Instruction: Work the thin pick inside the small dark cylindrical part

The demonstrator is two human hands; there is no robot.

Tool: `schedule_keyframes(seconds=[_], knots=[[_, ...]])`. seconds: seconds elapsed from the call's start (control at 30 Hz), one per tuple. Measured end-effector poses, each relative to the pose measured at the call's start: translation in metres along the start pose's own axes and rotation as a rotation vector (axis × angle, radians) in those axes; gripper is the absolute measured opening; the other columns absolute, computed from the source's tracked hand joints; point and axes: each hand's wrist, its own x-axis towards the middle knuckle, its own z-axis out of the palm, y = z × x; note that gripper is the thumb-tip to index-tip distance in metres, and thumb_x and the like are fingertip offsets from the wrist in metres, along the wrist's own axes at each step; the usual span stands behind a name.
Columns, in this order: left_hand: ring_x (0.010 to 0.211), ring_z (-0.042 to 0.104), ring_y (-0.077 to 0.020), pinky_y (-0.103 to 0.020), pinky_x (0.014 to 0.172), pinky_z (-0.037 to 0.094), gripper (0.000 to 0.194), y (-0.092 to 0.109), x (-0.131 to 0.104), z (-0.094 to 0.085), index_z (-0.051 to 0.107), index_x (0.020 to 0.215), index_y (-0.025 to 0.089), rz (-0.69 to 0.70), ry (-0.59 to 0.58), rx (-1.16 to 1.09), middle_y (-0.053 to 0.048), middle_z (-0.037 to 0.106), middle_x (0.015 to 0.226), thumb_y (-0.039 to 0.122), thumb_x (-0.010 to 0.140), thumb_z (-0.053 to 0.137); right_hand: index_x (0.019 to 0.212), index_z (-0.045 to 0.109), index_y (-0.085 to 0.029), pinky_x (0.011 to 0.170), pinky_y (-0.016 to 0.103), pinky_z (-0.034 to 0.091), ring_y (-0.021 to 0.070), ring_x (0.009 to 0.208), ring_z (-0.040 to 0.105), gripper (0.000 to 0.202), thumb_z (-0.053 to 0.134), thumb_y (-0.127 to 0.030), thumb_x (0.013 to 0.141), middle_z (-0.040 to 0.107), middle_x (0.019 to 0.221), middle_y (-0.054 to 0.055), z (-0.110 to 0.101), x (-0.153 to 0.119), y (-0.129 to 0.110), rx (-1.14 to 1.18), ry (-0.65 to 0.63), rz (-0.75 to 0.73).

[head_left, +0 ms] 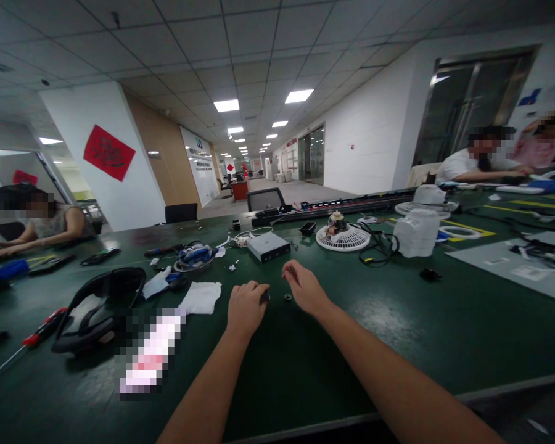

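Observation:
My left hand (247, 305) is closed around a small dark piece (265, 296), whose kind I cannot make out; only its end shows by the thumb. To its right, my right hand (304, 285) hovers above the table with fingers curled together; whether anything is between the fingertips is hidden. A small round metal part (287, 298) lies on the green table (305, 364) between the two hands. Just beyond them sits a silver and black box like a disc drive (268, 246).
Further back stand a white fan grille with a motor (342, 233) and a white plastic housing (416, 233) with black cables. At left lie a black headband-like item (99, 308), a red-handled screwdriver (44, 327) and white paper (201, 297). Other people sit at both far sides.

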Motion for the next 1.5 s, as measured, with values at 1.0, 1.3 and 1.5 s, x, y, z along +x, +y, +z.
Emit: schedule_keyframes(seconds=[1.0, 1.3, 1.5], knots=[[0.094, 0.066, -0.0231, -0.035, 0.08, 0.045, 0.027, 0.0, -0.001, 0.002, 0.062, 0.116, 0.02, 0.006, 0.159, -0.166, -0.006, 0.072, 0.11, 0.033, 0.091, 0.06, 0.102, 0.078, -0.022, 0.075, 0.032, 0.056, 0.0165, 0.077, 0.067, 0.027, 0.064, -0.01, 0.083, 0.066, 0.092, 0.006, 0.006, 0.002, -0.001, 0.179, -0.008, 0.017], [0.088, 0.064, -0.0216, -0.034, 0.081, 0.045, 0.018, 0.004, -0.002, 0.001, 0.062, 0.104, 0.022, 0.052, 0.128, -0.174, -0.005, 0.07, 0.102, 0.031, 0.089, 0.063, 0.096, 0.075, -0.02, 0.079, 0.033, 0.059, 0.0177, 0.08, 0.071, 0.02, 0.065, -0.01, 0.082, 0.072, 0.091, 0.005, 0.011, 0.002, 0.001, 0.262, -0.024, 0.025], [0.089, 0.064, -0.0221, -0.034, 0.081, 0.045, 0.02, 0.001, -0.001, 0.003, 0.059, 0.103, 0.022, 0.018, 0.131, -0.167, -0.004, 0.069, 0.101, 0.031, 0.087, 0.067, 0.094, 0.075, -0.023, 0.083, 0.036, 0.055, 0.0203, 0.087, 0.069, 0.013, 0.065, -0.021, 0.085, 0.074, 0.092, 0.005, 0.006, 0.003, 0.004, 0.244, 0.035, -0.012]])
